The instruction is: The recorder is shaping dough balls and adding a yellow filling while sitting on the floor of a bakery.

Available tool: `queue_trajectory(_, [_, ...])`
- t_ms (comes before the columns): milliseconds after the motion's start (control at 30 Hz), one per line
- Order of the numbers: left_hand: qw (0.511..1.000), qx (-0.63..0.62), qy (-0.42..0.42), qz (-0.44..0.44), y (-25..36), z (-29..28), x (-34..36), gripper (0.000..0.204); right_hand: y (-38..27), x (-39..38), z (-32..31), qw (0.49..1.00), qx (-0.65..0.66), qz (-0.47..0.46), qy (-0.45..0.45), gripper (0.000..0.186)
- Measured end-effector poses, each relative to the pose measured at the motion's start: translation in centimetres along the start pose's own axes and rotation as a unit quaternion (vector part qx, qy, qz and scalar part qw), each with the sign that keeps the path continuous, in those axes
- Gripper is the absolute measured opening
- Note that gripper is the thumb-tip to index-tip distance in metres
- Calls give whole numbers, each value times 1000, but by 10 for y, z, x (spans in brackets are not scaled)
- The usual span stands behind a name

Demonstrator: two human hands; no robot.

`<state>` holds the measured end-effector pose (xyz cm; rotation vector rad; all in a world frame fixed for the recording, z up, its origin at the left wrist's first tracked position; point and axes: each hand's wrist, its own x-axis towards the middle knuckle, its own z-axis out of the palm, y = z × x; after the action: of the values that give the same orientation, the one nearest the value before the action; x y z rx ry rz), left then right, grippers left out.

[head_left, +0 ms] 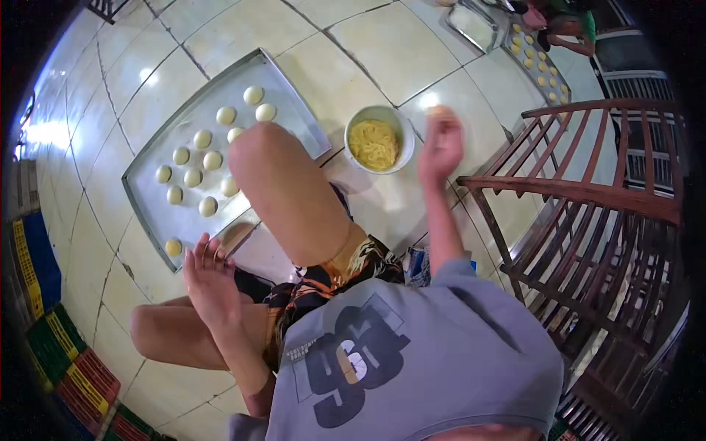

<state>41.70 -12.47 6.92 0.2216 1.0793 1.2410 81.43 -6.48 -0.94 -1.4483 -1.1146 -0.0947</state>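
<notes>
Several pale round dough balls [212,160] lie in loose rows on a large metal tray [158,206] on the floor, partly hidden behind my raised knee. One yellower ball [173,247] sits by itself at the near corner. Close to that corner is my left hand [213,283], its fingers apart and loosely bent, nothing in it. Right of the tray stands a white bowl [406,140] of soft yellow paste [373,145]. My right hand [443,147] is raised beside the bowl, fingers drawn together; a pale bit shows at their tips, too blurred to name.
A slatted wooden bench [573,187] stands close on my right. Farther off at upper right are another tray of dough balls [528,55], a metal pan [472,28] and another person's arm [573,45]. Colourful plastic crates [77,375] line the left edge.
</notes>
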Motion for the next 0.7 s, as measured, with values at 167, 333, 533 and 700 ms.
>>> queue_trajectory(167, [999, -5, 32, 33, 3, -13, -17, 40, 122, -85, -14, 884, -214, 234, -343, 35])
queue_trajectory(333, [999, 0, 41, 34, -3, -5, -23, 37, 167, -104, -8, 906, -132, 229, -330, 34])
queue_trajectory(533, [999, -18, 39, 1, -12, 5, -26, 33, 203, -87, 19, 859, -205, -11, -469, 30])
queue_trajectory(700, [998, -22, 65, 14, -12, 1, -29, 30, 161, -54, 26, 779, -242, 62, -575, 36])
